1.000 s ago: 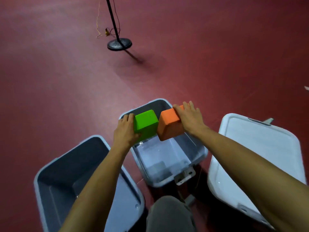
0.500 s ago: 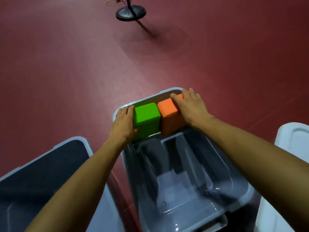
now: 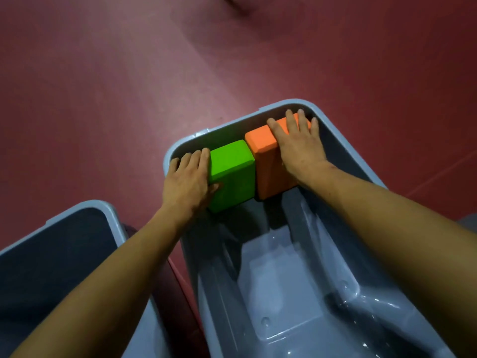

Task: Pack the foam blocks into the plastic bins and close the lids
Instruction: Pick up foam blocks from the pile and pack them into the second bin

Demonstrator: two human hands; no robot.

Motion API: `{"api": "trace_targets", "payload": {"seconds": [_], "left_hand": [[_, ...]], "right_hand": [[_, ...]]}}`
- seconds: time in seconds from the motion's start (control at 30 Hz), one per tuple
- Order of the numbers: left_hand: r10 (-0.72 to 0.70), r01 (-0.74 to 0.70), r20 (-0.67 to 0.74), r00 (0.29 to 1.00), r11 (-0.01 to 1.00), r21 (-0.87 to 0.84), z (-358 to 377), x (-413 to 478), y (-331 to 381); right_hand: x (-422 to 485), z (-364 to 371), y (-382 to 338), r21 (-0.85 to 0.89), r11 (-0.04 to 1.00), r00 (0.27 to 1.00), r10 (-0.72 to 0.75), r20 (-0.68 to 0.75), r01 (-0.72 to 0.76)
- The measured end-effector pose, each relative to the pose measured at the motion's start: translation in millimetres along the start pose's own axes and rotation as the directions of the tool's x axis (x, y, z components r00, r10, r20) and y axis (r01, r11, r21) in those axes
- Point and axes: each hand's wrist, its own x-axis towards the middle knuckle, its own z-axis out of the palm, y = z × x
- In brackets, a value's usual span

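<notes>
A green foam block (image 3: 232, 171) and an orange foam block (image 3: 265, 161) stand side by side, touching, at the far end inside the middle grey plastic bin (image 3: 343, 151). My left hand (image 3: 188, 182) holds the green block from its left side, thumb wrapped onto the near face. My right hand (image 3: 296, 146) lies flat over the top right of the orange block, fingers spread and reaching its far edge by the bin wall. The near part of the bin's floor is bare and glossy.
A second grey bin (image 3: 108, 213) stands open at the lower left, a narrow strip of red floor (image 3: 129, 99) between it and the middle bin. Red floor lies all around beyond the bins.
Both hands have lowered the two blocks from above the rim down into the bin's far end. The view has dropped closer; the lidded bin at the right and the stand base have left the frame.
</notes>
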Motion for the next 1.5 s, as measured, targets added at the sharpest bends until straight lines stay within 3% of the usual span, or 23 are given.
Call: {"api": "trace_targets", "payload": {"seconds": [0.2, 0.37, 0.73, 1.1, 1.23, 1.33, 1.43, 1.5], "left_hand": [[-0.029, 0.017, 0.059, 0.998, 0.980, 0.200, 9.6, 1.3, 12.4], [-0.078, 0.061, 0.065, 0.995, 0.970, 0.233, 9.1, 0.2, 14.5], [-0.188, 0.144, 0.097, 0.977, 0.928, 0.345, 11.6, -4.6, 26.9], [-0.249, 0.202, 0.152, 0.956, 0.942, 0.267, 18.5, -3.3, 31.2], [-0.268, 0.215, 0.193, 0.944, 0.942, 0.259, 15.5, -3.6, 32.9], [-0.299, 0.242, 0.275, 0.914, 0.944, 0.225, 5.1, 0.7, 35.7], [-0.307, 0.292, 0.415, 0.856, 0.951, 0.100, -20.6, 11.3, 40.6], [-0.258, 0.286, 0.463, 0.848, 0.958, 0.009, -46.1, 18.5, 51.5]], "right_hand": [[-3.0, 12.9, 3.7, -0.034, 0.999, 1.000, 0.016, 0.025, -0.015], [-10.6, 20.4, 2.5, -0.111, 0.994, 0.999, -0.007, -0.040, 0.003], [-23.1, 28.0, 16.3, -0.200, 0.976, 0.996, -0.094, -0.008, 0.091], [-6.9, 32.7, -0.7, -0.225, 0.974, 1.000, -0.013, 0.009, 0.014], [-6.8, 16.9, 0.8, -0.151, 0.989, 0.991, 0.026, 0.130, -0.006], [-10.9, -9.7, 3.4, -0.133, 0.991, 0.965, 0.032, 0.260, 0.003], [-31.4, -31.6, 0.4, -0.172, 0.985, 0.972, 0.052, 0.231, -0.012], [-52.1, -42.6, -1.0, -0.207, 0.978, 0.946, 0.054, 0.318, 0.013]]}}
